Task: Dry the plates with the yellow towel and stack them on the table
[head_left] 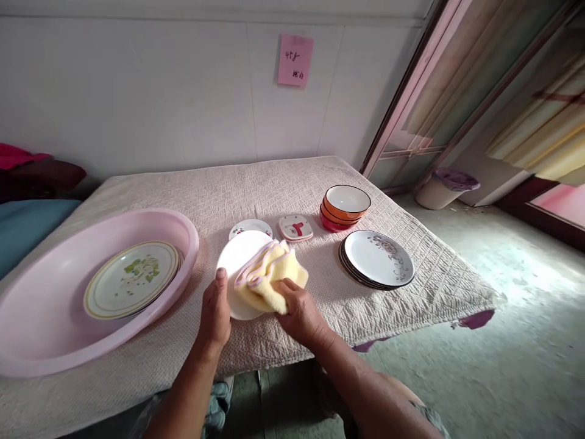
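My left hand (217, 308) grips the left edge of a white plate (234, 253), its thumb up along the rim and its other fingers hidden behind. The plate is tilted above the near part of the covered table. A folded yellow cloth (269, 274) with purple edging is bunched in my right hand (297, 308) and lies against the plate's face, covering its right side. Just behind the plate is a small white plate with a floral rim (251, 227), partly hidden. Beside that lie small squarish dishes with a red design (296, 228).
A large pink basin (176, 228) holding stacked plates (130, 277) stands at left. On the right are stacked orange and red bowls (347, 204) and dark-rimmed floral plates (379, 259). A quilted cover (434, 292) drapes the table. A bin (445, 189) stands on the floor beyond.
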`<action>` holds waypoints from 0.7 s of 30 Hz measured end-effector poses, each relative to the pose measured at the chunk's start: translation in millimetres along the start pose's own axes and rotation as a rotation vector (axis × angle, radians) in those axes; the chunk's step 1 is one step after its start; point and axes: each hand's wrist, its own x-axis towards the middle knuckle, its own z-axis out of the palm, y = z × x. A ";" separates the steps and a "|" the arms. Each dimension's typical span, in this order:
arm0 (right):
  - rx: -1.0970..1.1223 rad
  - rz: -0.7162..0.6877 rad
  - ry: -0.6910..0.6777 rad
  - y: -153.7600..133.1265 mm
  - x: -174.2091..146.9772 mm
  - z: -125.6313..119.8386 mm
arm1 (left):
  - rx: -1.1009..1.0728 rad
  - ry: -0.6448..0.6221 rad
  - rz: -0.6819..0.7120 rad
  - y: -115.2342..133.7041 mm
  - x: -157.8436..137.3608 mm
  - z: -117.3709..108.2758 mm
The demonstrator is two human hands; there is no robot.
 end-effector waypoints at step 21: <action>-0.027 -0.215 0.237 0.6 9.7 -48.8 | 0.642 -0.584 0.364 21.6 -9.4 -15.3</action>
